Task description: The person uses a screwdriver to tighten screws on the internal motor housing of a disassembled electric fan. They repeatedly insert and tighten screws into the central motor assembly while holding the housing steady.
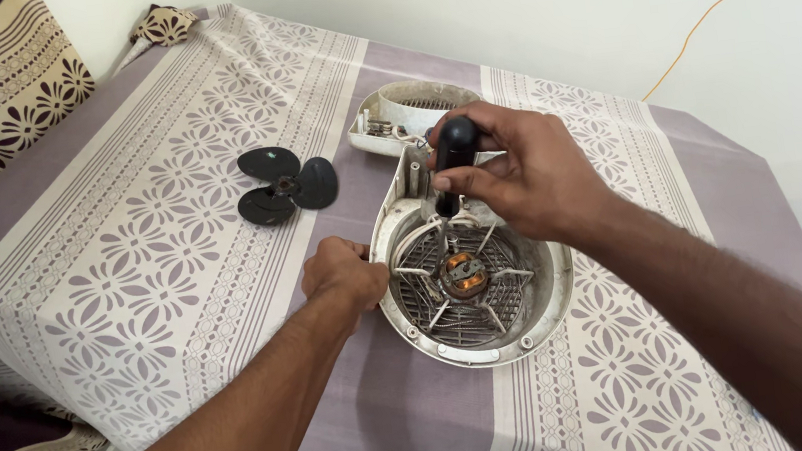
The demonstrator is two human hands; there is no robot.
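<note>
The open heater housing point(472, 278) is steadied at its left rim by the clenched left hand point(344, 274). A black-handled screwdriver point(453, 154) is grasped upright in the right hand point(516, 177). The black fan blade point(288, 185) lies well apart; open counter point(126, 287) surrounds it.

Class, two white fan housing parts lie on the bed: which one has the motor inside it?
The near housing, steadied by the left hand; the far cover shows no motor.

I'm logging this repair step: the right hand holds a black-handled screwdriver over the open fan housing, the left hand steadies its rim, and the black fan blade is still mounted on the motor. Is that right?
Not quite. The head view shows the fan blade lying loose on the tablecloth, left of the housing, with the motor bare. The right hand does hold the screwdriver, and the left hand grips the rim.
</note>
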